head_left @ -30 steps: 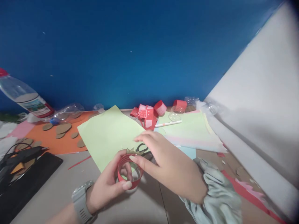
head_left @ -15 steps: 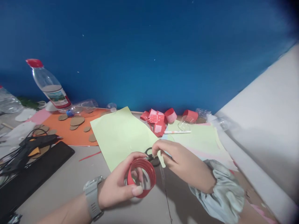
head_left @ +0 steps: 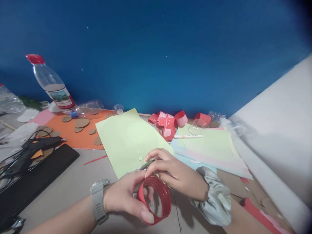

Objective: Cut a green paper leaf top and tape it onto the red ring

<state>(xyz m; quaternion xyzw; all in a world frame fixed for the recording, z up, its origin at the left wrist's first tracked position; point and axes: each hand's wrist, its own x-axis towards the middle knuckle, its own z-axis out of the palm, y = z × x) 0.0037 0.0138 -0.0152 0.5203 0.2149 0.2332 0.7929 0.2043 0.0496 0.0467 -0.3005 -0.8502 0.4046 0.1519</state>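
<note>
My left hand, with a grey watch on the wrist, is closed on a red paper ring held on its side just above the table. Thumb and fingers pinch the ring's near rim. My right hand, with a grey scrunchie at the wrist, lies just behind the ring, its fingers curled together over the ring's top edge. A dark and metallic bit of scissors shows under those fingers. Both hands rest at the near corner of a light green paper sheet.
A black mat and glue gun with cords lie at left. An orange sheet carries cardboard discs. A tilted bottle stands behind. Red paper pieces, a pen, pastel sheets and a white board are at right.
My left hand brought the red ring nearer and lower right. My right hand drew back from the scissors' spot on the green sheet and closed in over the ring's top.
</note>
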